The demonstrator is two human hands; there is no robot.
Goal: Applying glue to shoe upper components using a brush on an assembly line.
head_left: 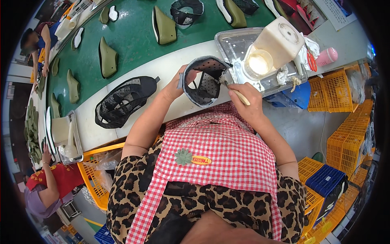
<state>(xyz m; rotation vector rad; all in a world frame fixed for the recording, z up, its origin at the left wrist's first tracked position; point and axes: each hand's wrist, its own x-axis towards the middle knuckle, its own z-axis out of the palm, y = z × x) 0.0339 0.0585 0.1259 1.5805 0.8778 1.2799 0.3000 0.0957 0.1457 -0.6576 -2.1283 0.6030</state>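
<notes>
My left hand (pixel 175 84) is closed around the side of a black dotted-mesh shoe upper (pixel 209 86) with a greyish rim, its opening facing up. In my right hand (pixel 251 101) is a brush (pixel 242 97) with a pale wooden handle. Its bristles touch the right inner edge of the upper, with white on them. Just right of the upper stands a clear cup of white liquid (pixel 259 66), probably glue. Another pair of black mesh uppers (pixel 126 99) lies on the white ledge (pixel 170 106) to my left.
A smeared metal tray (pixel 221 38) bears the cup and a white jug (pixel 280 40). Red-handled scissors (pixel 311 61) and a pink bottle (pixel 327 57) are beyond it. Green shoe lasts (pixel 107 59) stand on the green belt (pixel 134 30). Yellow crates (pixel 347 138) are stacked right. Two people work left.
</notes>
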